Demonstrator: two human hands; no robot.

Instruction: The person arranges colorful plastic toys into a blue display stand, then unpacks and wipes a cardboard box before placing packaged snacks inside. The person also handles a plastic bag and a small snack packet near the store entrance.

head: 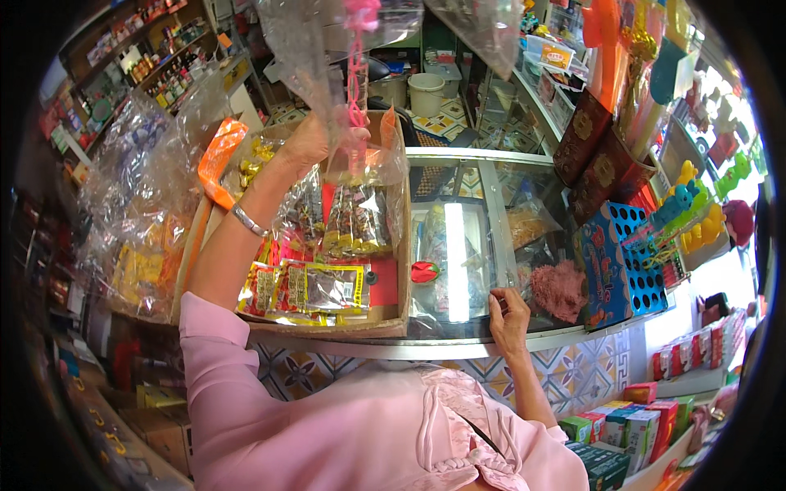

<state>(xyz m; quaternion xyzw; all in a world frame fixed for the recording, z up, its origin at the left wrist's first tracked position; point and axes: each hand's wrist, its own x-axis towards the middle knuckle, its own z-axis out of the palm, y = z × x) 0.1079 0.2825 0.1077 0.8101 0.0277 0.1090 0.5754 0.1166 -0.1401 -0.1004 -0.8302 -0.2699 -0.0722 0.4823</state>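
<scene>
My left hand (316,142) is raised over a cardboard box (404,258), its fingers curled around a pink chain-like item (355,80) in clear plastic. The plastic partly veils the fingertips. Below it in the box lie clear bags of wrapped sweets (356,224) and flat red-and-yellow snack packets (319,287). On the wrist is a silver bracelet (249,221). My right hand (511,316) rests at the front of a glass display counter (479,245), fingers loosely bent and nothing seen in them. Left of it, a red rosebud-shaped item (424,272) shows at the glass.
Large clear bags (147,245) crowd the left, beside an orange wrapped item (218,159). At right stand a blue box with round holes (626,264), toys on sticks (688,208) and dark red boxes (589,153). A white bucket (426,94) stands behind the counter.
</scene>
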